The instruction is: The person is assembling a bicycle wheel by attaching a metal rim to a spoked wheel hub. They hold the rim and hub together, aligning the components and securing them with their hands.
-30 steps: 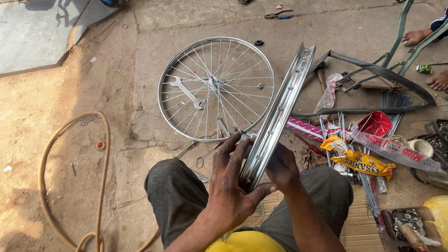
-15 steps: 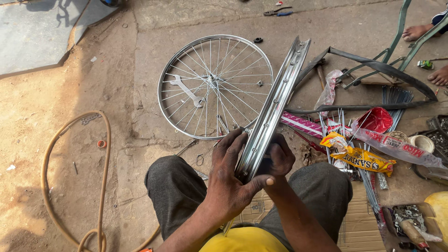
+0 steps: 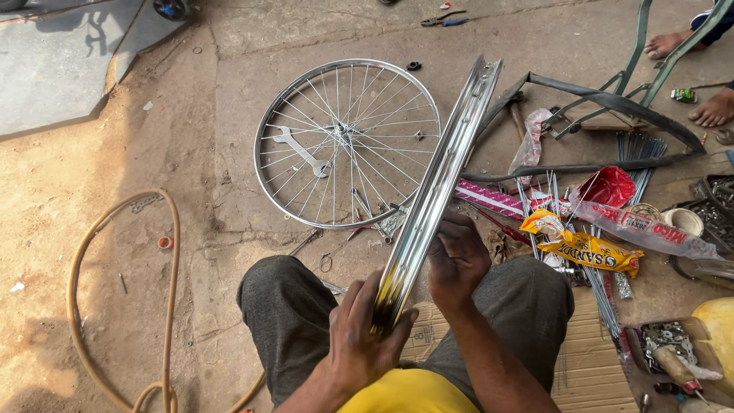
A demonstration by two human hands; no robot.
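Note:
A bare chrome bicycle rim (image 3: pixel 447 164) stands on edge between my knees, leaning away from me toward the upper right. My left hand (image 3: pixel 363 340) grips its near lower part from the left. My right hand (image 3: pixel 456 260) presses against the rim's right side a little higher up, fingers curled on it. A spoked wheel (image 3: pixel 348 141) lies flat on the concrete ahead, with a flat spanner (image 3: pixel 300 151) resting on its spokes.
Bundles of spokes (image 3: pixel 604 283), yellow and red packets (image 3: pixel 585 248) and a black tyre (image 3: pixel 612 103) lie to the right. A tan hose (image 3: pixel 164 252) loops on the left. Pliers (image 3: pixel 443 17) lie at the top. Another person's bare feet (image 3: pixel 699 73) are at top right.
My right hand has slid up the rim's right side, away from my left hand. The rim has shifted slightly in my grip.

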